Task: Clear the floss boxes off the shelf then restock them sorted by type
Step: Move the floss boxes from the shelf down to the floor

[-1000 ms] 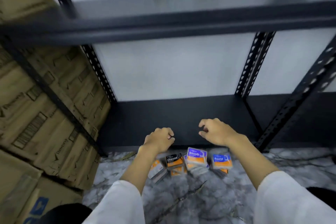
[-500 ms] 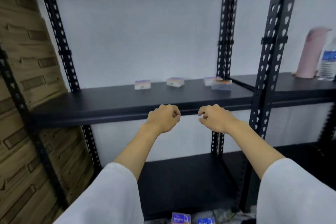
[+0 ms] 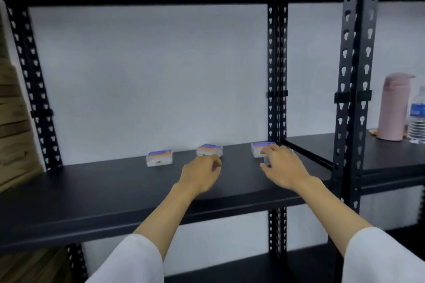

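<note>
Both hands are out over the black shelf [image 3: 115, 193] right now, going for the floss boxes along its back edge. I count three plainly visible: the left box [image 3: 159, 158], the middle box [image 3: 209, 150] and the right box [image 3: 261, 148] up near the back right corner by the upright post [image 3: 277, 76]. There might be another clear one tucked under the right hand, but it's too hidden to call.

The left hand [image 3: 202, 173] has its fingers loosely curled with nothing in them, knuckles just in front of the middle box, so that box sits straight ahead of the fingertips, toward the wall. Close, but I can't tell if it's touching yet. The right hand [image 3: 281, 167] has its fingers spread and reaching forward, tips on or right at the near side of the right box, thumb hanging low. Not wrapped round anything that I can see.

All three lie flat with their long sides running along the shelf, left to right, so a grab from the front goes across the short way. The left box is off to the side of both hands, nearer the left one, so I'd guess it gets picked up after these two. Clearing isn't done yet.

A pink flask [image 3: 393, 108] and a water bottle [image 3: 417, 115] stand on the next bay over.
</note>
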A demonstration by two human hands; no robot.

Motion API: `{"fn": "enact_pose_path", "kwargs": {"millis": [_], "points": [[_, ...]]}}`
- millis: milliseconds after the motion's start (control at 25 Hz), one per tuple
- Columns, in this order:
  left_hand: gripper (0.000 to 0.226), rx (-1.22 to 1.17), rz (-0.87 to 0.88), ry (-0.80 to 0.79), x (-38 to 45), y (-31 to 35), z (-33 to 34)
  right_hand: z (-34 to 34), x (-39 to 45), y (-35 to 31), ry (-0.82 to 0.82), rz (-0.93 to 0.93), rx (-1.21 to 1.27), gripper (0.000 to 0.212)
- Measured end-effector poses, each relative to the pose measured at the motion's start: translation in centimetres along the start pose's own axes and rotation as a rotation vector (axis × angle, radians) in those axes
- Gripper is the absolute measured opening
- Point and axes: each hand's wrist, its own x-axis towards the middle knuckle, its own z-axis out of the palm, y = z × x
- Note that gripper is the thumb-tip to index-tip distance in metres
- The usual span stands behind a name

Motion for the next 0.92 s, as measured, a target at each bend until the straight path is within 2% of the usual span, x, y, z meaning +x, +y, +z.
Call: {"fn": "enact_pose_path", "kwargs": {"millis": [120,240,400,600,800,920], "points": [[0.033,-0.006,0.039,-0.037,4.3,-2.0,3.0,2.1,2.6,2.8,0.022,0.057,-0.035,0.051],[0.051,-0.035,0.056,-0.101,7.9,-4.0,5.4,3.9,3.9,5.0,0.079,0.083,-0.047,0.064],[0.068,0.016,0.015,-0.097,11.2,-5.7,6.3,5.6,4.7,6.1,0.036,0.122,-0.003,0.075],[0.060,0.008,-0.032,-0.122,12.2,-6.6,6.6,5.7,5.2,6.4,0.022,0.120,0.039,0.060],[0.051,0.240,0.087,-0.051,10.7,-5.7,4.5,5.2,4.8,6.0,0.065,0.044,0.025,0.053],[0.051,0.150,0.139,-0.114,9.8,-5.4,3.8,4.8,4.5,5.6,0.072,0.016,0.068,0.055]]}}
